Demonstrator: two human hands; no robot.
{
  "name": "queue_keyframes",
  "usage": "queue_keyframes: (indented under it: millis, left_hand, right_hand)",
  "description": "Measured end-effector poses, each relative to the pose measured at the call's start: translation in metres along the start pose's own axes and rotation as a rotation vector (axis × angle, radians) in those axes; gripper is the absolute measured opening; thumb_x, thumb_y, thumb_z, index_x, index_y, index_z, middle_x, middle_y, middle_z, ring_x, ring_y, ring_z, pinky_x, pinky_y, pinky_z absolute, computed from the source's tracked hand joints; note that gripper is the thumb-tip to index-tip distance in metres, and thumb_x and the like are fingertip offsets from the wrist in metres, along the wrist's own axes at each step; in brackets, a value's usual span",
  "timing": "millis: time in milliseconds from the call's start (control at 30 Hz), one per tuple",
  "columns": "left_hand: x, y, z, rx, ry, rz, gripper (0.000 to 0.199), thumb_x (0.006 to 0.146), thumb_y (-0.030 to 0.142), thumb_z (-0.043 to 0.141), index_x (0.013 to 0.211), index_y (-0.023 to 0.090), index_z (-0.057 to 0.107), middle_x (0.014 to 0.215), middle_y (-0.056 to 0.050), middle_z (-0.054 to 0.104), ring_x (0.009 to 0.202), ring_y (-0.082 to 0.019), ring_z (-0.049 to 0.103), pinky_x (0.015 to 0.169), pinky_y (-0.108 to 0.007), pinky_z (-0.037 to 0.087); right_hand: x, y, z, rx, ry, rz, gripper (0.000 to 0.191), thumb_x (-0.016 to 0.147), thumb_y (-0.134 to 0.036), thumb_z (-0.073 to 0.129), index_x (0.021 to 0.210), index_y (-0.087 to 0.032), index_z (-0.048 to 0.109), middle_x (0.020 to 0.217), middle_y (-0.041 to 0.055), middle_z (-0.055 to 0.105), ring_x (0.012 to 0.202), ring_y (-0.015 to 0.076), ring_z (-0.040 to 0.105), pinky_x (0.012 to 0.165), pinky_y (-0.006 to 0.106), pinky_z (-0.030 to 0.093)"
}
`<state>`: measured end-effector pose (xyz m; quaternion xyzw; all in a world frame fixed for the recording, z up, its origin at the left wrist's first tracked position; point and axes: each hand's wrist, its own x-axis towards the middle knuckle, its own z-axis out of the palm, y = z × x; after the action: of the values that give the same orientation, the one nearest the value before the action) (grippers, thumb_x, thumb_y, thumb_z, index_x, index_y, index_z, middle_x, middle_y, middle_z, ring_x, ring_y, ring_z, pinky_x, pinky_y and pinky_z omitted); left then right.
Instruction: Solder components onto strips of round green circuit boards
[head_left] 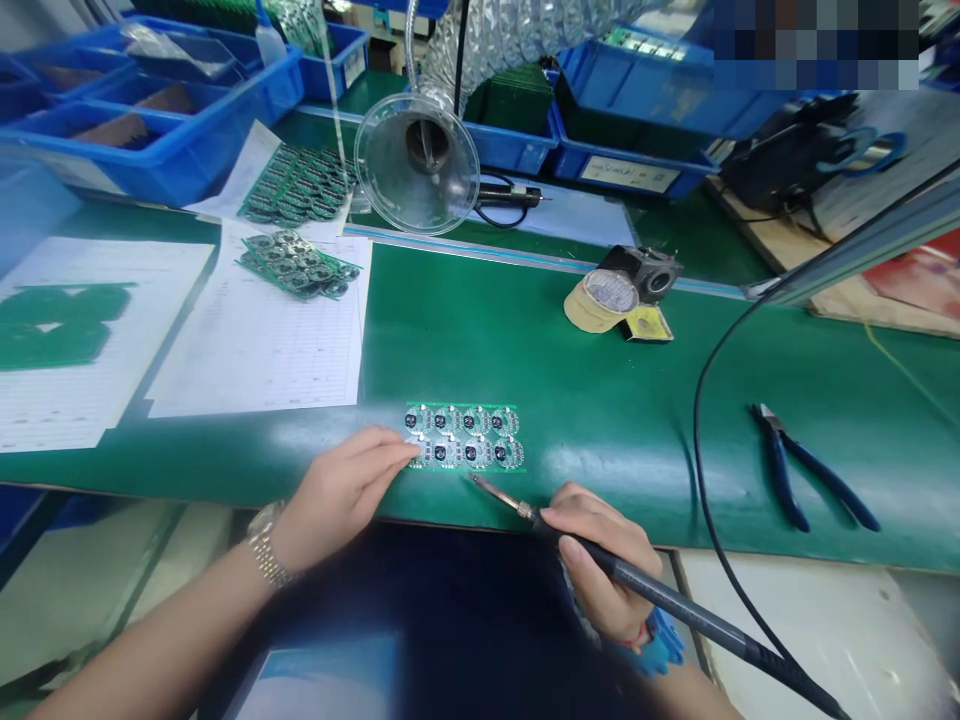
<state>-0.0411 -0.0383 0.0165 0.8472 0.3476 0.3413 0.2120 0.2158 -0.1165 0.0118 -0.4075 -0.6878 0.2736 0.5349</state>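
Observation:
A panel of small round circuit boards (463,437) lies flat on the green mat near the front edge of the bench. My left hand (356,475), fingers together, holds the panel at its left end. In my right hand (604,555) is a soldering iron (667,597), gripped like a pen. The iron's thin metal tip points left and lies close to the panel's lower edge; whether it touches cannot be made out. The iron's black cable (701,450) loops up on the right.
Stacked circuit panels (300,265) lie on printed papers (277,350) to the left. A clear fume funnel (417,165) hangs at the back. To the right are a round yellowish tub (600,300), an iron stand (651,272) and blue-handled cutters (780,465). Blue bins (217,125) line the back.

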Motion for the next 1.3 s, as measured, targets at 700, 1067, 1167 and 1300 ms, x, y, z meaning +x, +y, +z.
queue_keyframes:
  millis: [700, 1067, 1167, 1300]
  left_hand:
    - [0.006, -0.011, 0.006, 0.137, -0.002, 0.038, 0.012, 0.083, 0.018, 0.054, 0.078, 0.018, 0.065, 0.067, -0.001, 0.063, 0.063, -0.013, 0.054, 0.062, -0.029, 0.039]
    - [0.009, -0.008, 0.006, 0.134, -0.015, 0.023, 0.012, 0.082, 0.017, 0.054, 0.075, 0.017, 0.063, 0.065, 0.000, 0.062, 0.061, -0.013, 0.052, 0.060, -0.028, 0.037]
    - [0.008, -0.008, 0.007, 0.160, -0.022, 0.029, 0.012, 0.082, 0.017, 0.053, 0.075, 0.017, 0.063, 0.065, 0.000, 0.062, 0.062, -0.013, 0.052, 0.060, -0.028, 0.037]
    - [0.008, -0.006, 0.009, 0.197, -0.019, 0.047, 0.013, 0.082, 0.017, 0.052, 0.074, 0.017, 0.063, 0.064, 0.000, 0.061, 0.061, -0.013, 0.051, 0.060, -0.028, 0.036]
  right_hand:
    - [0.011, 0.001, 0.015, -0.056, -0.036, -0.016, 0.029, 0.074, -0.007, 0.049, 0.097, -0.017, 0.062, 0.059, 0.0027, 0.052, 0.055, 0.0152, 0.047, 0.050, 0.030, 0.039]
    - [0.019, -0.003, 0.017, -0.081, -0.086, -0.074, 0.031, 0.071, -0.005, 0.048, 0.097, -0.016, 0.062, 0.057, 0.0016, 0.050, 0.051, 0.0143, 0.046, 0.047, 0.029, 0.039]
    - [0.019, -0.002, 0.018, -0.081, -0.095, -0.068, 0.031, 0.071, -0.005, 0.049, 0.096, -0.015, 0.062, 0.057, 0.0019, 0.050, 0.052, 0.0143, 0.046, 0.047, 0.029, 0.039]
    - [0.019, -0.001, 0.018, -0.083, -0.095, -0.065, 0.030, 0.071, -0.005, 0.048, 0.096, -0.014, 0.062, 0.057, 0.0021, 0.050, 0.052, 0.0144, 0.047, 0.048, 0.029, 0.040]
